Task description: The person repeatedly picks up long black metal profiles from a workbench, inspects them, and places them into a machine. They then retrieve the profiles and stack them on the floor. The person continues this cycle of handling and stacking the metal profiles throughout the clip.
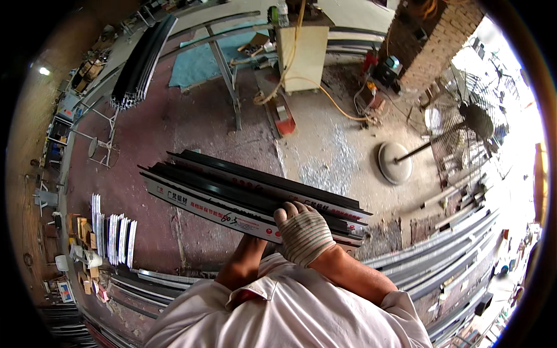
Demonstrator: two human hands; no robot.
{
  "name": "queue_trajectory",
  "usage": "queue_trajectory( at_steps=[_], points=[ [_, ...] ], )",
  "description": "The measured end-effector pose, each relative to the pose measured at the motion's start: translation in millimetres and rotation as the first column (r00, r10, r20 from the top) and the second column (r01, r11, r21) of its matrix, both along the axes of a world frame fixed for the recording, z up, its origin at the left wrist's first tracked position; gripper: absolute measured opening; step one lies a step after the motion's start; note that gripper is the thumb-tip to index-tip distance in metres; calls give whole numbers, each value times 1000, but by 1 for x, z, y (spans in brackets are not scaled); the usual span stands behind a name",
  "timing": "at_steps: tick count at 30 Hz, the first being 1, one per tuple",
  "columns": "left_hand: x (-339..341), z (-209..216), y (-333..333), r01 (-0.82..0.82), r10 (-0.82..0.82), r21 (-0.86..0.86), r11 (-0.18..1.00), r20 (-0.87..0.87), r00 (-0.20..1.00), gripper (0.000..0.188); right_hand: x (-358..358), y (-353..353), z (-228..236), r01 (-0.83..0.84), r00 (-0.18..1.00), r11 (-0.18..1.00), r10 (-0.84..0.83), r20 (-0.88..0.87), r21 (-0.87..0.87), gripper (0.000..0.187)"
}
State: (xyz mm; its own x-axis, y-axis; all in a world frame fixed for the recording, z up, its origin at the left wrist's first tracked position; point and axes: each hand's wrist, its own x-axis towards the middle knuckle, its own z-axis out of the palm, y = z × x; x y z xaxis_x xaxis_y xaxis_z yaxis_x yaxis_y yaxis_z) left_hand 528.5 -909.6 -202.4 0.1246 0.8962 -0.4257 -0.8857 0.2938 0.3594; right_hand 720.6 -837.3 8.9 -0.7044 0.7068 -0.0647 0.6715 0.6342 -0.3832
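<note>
Several long black metal profiles [217,188], with a white printed film along their near side, lie crosswise in front of my body. They form a loose bundle, its left end farther from me than its right. My right hand [304,232], in a striped knit work glove, is closed over the near edge toward the right end, fingers curled over the top. My left forearm [246,258] reaches up to the bundle's underside near the middle; the left hand itself is hidden below it, so its fingers do not show.
A pedestal fan [395,163] stands at the right. Ahead are a pale cabinet [303,58] with a yellow hose and a metal stand [223,69]. Another stack of black profiles [145,61] rests at the far left. More long profiles [441,255] lie at the right; short upright pieces [119,239] stand left.
</note>
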Motion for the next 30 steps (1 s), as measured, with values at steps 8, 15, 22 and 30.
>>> queue_trajectory(
  at_steps=[8, 15, 22, 30],
  points=[
    [-20, -10, 199, -90, 92, 108, 990, -13, 996, 69, -30, 154, -23, -128, 989, 978, 139, -55, 167, 61],
    [-34, -15, 351, -213, 217, 118, 970, -20, 976, 69, -53, 329, -24, -262, 964, 965, 263, 39, -29, 59],
    [-57, 2, 468, -326, 325, 118, 938, 29, 945, 69, -79, 469, -7, -265, 964, 961, 264, -21, -80, 51],
    [-145, -12, 627, -380, 366, 184, 907, 104, 925, 69, -142, 620, -14, -138, 990, 978, 130, -59, -154, 59]
  ],
)
